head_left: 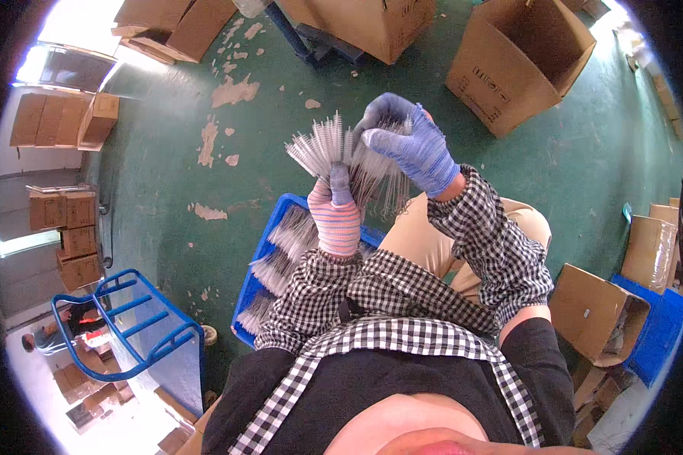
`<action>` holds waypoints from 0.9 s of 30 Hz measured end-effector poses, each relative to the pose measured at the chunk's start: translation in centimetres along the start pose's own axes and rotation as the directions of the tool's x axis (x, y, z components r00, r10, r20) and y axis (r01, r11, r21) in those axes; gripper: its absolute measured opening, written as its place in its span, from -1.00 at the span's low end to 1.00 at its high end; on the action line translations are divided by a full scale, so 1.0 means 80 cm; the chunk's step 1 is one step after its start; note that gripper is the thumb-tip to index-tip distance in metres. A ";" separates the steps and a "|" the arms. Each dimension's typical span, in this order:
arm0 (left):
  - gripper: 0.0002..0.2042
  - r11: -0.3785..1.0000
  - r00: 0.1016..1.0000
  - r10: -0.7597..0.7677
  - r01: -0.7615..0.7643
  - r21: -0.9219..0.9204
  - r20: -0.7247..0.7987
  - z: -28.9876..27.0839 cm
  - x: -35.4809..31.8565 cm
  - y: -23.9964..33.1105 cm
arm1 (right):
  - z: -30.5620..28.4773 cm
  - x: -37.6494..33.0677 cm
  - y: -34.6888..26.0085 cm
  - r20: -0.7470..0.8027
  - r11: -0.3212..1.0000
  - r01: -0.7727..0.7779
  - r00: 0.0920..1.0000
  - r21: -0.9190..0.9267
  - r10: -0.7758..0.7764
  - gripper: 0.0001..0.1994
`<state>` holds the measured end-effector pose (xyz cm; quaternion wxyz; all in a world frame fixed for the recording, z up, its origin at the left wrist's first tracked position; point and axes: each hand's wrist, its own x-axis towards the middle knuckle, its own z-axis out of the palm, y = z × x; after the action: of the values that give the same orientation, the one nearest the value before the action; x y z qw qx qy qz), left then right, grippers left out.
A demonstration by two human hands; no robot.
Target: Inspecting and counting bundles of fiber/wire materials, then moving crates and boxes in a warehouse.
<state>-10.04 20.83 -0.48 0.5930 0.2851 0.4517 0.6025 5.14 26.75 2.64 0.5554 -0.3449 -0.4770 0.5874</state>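
A fanned bundle of thin wire-stemmed brushes (322, 149) with white bristles stands up from my left hand (334, 210), which is closed round their stems in a pink striped glove with blue-grey on the thumb. Close beside it, my right hand (408, 144), in a blue glove, curls over a second bunch of the same brushes (372, 171); their wire stems hang down below it. The right fingertips are partly hidden behind the bristles. Under my left forearm sits a blue plastic crate (244, 294) with several piles of such brushes (273, 269) in it.
An open cardboard box (478, 87) stands ahead to the right, another carton (357, 26) straight ahead. To the left is a blue-framed trolley (133, 318). An open box (596, 315) lies at the right beside a blue bin (664, 326). The green floor (159, 189) has worn patches.
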 end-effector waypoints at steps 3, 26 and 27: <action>-0.68 1.000 1.000 0.009 -0.009 -0.003 0.011 -0.002 0.001 -0.006 | 0.011 -0.001 -0.027 -0.017 0.999 -0.017 1.000 -0.033 0.016 -0.71; -0.65 0.997 0.999 0.004 -0.007 0.072 0.046 0.007 -0.007 0.008 | -0.001 0.000 -0.009 -0.004 0.998 -0.060 0.998 -0.026 0.060 -0.76; -0.65 0.996 0.998 0.008 -0.013 0.093 0.057 0.004 -0.007 0.006 | 0.003 0.000 -0.015 -0.002 0.998 -0.037 0.999 -0.045 0.037 -0.76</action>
<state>-9.90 20.42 0.17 0.5882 0.3318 0.4610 0.5757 5.29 26.62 3.84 0.5366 -0.3665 -0.4834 0.5865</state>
